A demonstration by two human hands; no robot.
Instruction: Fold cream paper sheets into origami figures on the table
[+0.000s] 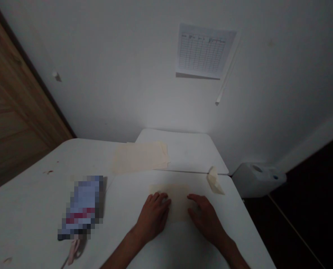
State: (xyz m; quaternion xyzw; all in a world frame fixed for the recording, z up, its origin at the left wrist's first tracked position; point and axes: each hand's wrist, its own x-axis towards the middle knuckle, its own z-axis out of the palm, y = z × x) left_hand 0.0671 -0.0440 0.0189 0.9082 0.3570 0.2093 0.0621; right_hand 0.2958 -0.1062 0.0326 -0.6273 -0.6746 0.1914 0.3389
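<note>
A cream sheet of paper point(175, 200) lies flat on the white table point(31, 201) in front of me. My left hand point(153, 216) rests palm down on the sheet's left edge, fingers stretched out. My right hand point(205, 218) lies flat on its right edge, fingers also extended. Neither hand grips anything. A small folded cream paper shape point(215, 181) stands just beyond my right hand near the table's right edge.
A stack of cream sheets point(140, 157) lies further back. A blurred-out flat object point(82, 207) sits at the left with a pinkish cord point(73, 252) below it. A white bin point(257, 179) stands on the dark floor at right. A printed chart point(204, 50) hangs on the wall.
</note>
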